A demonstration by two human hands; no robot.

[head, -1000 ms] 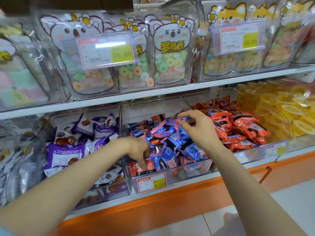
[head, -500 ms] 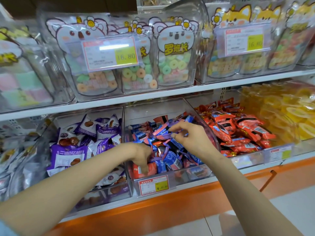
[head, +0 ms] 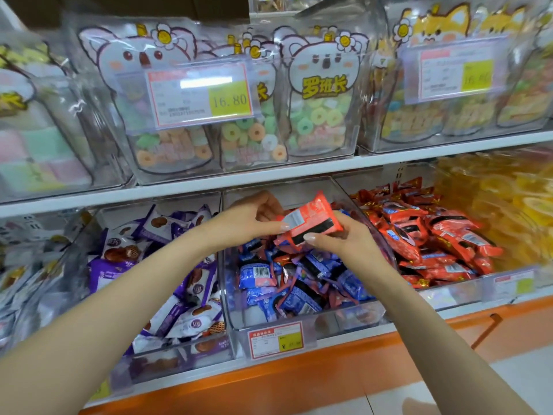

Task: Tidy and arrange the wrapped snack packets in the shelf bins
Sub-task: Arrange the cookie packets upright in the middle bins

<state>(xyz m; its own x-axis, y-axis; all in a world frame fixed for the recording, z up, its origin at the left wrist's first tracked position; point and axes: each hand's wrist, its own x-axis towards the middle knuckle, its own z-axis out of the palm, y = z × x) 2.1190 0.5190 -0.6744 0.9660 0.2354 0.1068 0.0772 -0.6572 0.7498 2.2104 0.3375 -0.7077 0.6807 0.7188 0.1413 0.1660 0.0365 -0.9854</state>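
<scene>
Red foil is what I have between both hands: a single red packet (head: 311, 220), tilted and lifted just above the heap in the middle bin (head: 299, 322). My left hand (head: 254, 217) pinches its left end, thumb underneath and fingers curled over the top edge. My right hand (head: 344, 238) grips the right end, thumb pressed on the black stripe at the front, fingers clamped behind. Below it the clear bin holds a jumble of blue packets (head: 257, 275) with a few red and purple ones mixed in, and a price label (head: 275, 339) sits on its front wall. Just to the left, the next bin is full of purple packets (head: 191, 289). Just to the right, another is piled with red packets (head: 419, 235) like the one I hold, and beyond that lie yellow sweets (head: 508, 199). On the shelf (head: 269, 178) above, bags of ring candy (head: 320, 121) stand upright behind a tag (head: 200, 94) reading 16.80.
</scene>
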